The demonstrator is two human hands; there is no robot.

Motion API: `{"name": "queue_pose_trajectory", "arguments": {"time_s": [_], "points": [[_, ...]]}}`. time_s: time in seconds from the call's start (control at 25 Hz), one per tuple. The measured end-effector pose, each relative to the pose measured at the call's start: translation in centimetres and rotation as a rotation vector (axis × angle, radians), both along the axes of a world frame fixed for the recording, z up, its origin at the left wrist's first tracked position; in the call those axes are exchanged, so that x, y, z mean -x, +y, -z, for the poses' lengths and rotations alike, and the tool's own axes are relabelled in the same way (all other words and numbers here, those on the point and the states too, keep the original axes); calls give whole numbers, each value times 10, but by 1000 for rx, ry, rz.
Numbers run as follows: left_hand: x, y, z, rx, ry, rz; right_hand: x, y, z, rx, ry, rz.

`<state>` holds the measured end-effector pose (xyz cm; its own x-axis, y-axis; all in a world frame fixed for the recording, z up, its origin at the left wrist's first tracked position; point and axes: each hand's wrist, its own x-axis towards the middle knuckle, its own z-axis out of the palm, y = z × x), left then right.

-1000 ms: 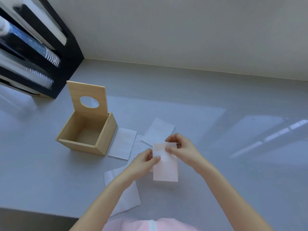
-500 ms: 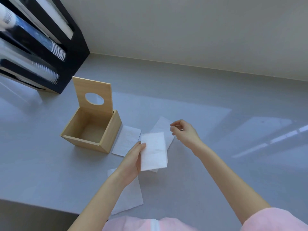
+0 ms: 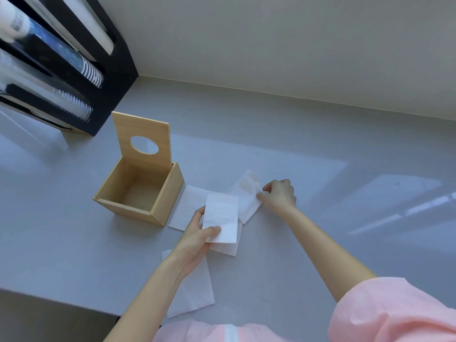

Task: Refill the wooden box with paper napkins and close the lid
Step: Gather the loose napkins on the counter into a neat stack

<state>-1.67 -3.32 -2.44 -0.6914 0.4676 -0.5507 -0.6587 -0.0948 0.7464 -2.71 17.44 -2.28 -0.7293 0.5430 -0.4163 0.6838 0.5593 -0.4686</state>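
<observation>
Several paper napkins lie loose on the grey counter [image 3: 283,149], just right of the wooden box [image 3: 140,191], which stands open and empty toward the counter's left rear, its lid [image 3: 143,139] upright with a round hole in it. The left hand [image 3: 197,239] pinches one napkin [image 3: 222,219] by its lower edge, thumb on top, raised above the others. The right hand [image 3: 278,195] closes its fingertips on the corner of the rear napkin [image 3: 246,196], which partly lifts there. A flat napkin [image 3: 190,206] lies touching the box's right side; another napkin [image 3: 195,294] near the front edge is half covered by the left forearm. A further sheet under the held napkin shows only its lower edge. A black rack [image 3: 108,77] of stacked cups, cut off at the frame's left, stands in the rear left corner behind the box. Pink sleeves fill the bottom.
</observation>
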Motion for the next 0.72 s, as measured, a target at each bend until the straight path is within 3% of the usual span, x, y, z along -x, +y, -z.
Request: {"name": "queue_pose_trajectory", "arguments": {"time_s": [0.12, 0.32, 0.48, 0.6, 0.72], "points": [[0, -1, -1, 3, 3, 16, -6, 0, 1, 61, 104, 11], [0, -6, -2, -6, 2, 17, -26, 7, -12, 394, 344, 229], [-1, -5, -4, -6, -3, -12, -44, 13, -34, 609, 499, 279], [-3, -3, -6, 5, 3, 11, -58, 12, -56, 717, 512, 121], [-9, 4, -11, 14, 29, 76, -68, -3, -75, 968, 440, -126]]}}
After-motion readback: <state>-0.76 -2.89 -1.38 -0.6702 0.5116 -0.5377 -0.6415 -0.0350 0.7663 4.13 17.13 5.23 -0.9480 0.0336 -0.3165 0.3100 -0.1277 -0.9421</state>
